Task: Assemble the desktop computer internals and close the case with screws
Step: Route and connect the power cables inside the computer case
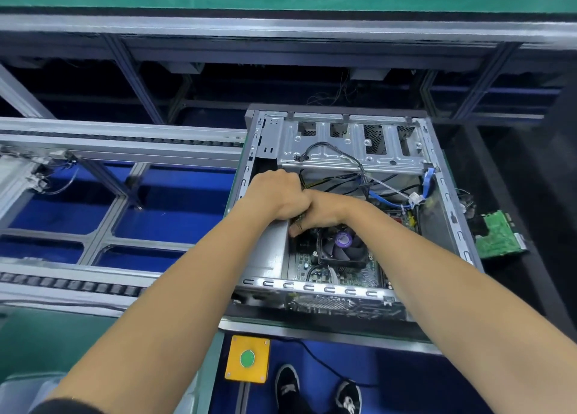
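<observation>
An open grey computer case (452, 214) lies on its side on the work line. Inside it are a motherboard (343, 273) with a black CPU fan (342, 245), a metal drive cage (349, 145), and black, yellow and blue cables (387, 203). Both my hands are inside the case, pressed together above the fan. My left hand (278, 193) is curled over a bundle of cables near the power supply (268, 251). My right hand (321, 215) has its fingers bent down onto something at the board; what they hold is hidden.
A green circuit board (499, 235) lies just right of the case. An aluminium conveyor frame with rollers (93, 151) runs to the left. A yellow box with a green button (247, 358) hangs below the front edge, and my shoes (315, 391) show on the blue floor.
</observation>
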Available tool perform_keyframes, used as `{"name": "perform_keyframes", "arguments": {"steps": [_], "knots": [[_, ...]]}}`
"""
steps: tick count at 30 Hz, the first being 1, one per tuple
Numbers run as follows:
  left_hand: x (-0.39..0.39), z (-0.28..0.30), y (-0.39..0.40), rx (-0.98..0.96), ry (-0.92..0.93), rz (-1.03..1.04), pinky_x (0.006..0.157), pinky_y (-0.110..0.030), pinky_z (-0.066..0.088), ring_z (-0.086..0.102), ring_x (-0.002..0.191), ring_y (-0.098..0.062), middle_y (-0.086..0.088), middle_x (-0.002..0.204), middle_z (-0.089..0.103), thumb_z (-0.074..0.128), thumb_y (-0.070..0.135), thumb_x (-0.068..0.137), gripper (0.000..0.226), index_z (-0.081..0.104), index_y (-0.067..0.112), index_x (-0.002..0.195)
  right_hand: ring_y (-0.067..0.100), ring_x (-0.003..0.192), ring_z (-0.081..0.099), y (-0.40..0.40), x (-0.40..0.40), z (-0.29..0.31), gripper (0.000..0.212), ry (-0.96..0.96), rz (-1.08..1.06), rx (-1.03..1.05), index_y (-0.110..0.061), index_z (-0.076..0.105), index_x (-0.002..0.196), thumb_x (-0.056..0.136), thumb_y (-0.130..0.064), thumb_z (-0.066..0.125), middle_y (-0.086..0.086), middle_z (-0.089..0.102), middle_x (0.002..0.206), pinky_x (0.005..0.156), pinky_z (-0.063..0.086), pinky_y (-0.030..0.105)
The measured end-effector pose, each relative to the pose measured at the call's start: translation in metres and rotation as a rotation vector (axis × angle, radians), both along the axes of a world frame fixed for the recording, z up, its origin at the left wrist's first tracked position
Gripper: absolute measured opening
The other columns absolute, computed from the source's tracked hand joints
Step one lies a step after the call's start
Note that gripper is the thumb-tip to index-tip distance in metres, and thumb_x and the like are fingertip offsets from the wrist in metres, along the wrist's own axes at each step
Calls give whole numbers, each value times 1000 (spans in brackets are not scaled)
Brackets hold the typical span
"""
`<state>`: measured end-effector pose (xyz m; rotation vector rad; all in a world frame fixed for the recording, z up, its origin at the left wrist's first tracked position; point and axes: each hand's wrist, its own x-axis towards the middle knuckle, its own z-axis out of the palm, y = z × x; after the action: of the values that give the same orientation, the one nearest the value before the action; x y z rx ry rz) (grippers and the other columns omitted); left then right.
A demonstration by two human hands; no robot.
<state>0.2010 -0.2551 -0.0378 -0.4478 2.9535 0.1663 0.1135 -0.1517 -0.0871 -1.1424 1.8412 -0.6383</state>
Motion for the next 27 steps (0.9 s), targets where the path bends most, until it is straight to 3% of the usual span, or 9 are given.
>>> {"name": "perform_keyframes", "arguments": {"steps": [2,4,7,10,12,15,18,22,27], "knots": [[7,2,-1,-4,4,11,69,-32,32,54,87,-33,-11,96,59,44,48,88,40,60,12,96,2,76,60,2,0,-1,16,38,11,15,-24,68,89,80,-29,81,-19,68,79,75,46,30],[13,5,0,-11,-24,21,66,-32,31,47,76,-28,-6,85,49,50,43,83,29,50,14,84,0,48,43,4,1,1,23,95,21,26,-26,60,69,87,-29,74,-19,51,50,56,34,24],[17,6,5,1,-16,47,66,-33,31,44,74,-26,-4,81,45,52,33,80,20,45,14,77,1,42,37,7,3,0,31,124,38,25,-26,54,65,93,-29,67,-19,44,43,46,28,15],[19,5,8,29,62,85,65,-33,33,46,73,-27,-3,76,43,52,32,82,25,41,15,68,-2,55,45,8,3,-2,24,131,61,33,-23,57,75,96,-33,63,-18,55,58,55,35,16],[18,6,7,51,82,98,65,-34,34,48,73,-27,-4,79,46,52,33,82,22,46,13,74,10,77,53,7,3,-4,15,137,66,34,-17,61,94,97,-33,61,0,64,85,72,44,26],[13,8,6,66,63,109,66,-33,35,48,75,-27,-6,86,50,50,33,83,23,54,11,89,-4,81,51,7,5,-3,16,135,67,18,-22,57,111,99,-33,57,-16,57,94,67,38,6],[10,7,6,56,53,112,66,-33,35,47,76,-27,-11,97,59,49,32,84,26,57,10,96,-2,87,51,7,5,-4,33,138,65,23,-15,55,128,100,-33,56,-14,57,104,69,37,5],[10,5,6,50,46,128,68,-34,34,45,77,-27,-14,107,62,48,31,85,33,60,7,105,15,102,51,5,4,-4,35,163,72,49,-13,53,129,99,-31,58,0,57,117,87,39,28],[8,3,5,-4,30,103,68,-34,32,44,78,-29,-16,106,64,45,30,87,30,61,8,100,14,100,49,4,5,-3,31,198,87,45,-17,53,127,100,-31,56,-7,52,109,85,36,26]]}}
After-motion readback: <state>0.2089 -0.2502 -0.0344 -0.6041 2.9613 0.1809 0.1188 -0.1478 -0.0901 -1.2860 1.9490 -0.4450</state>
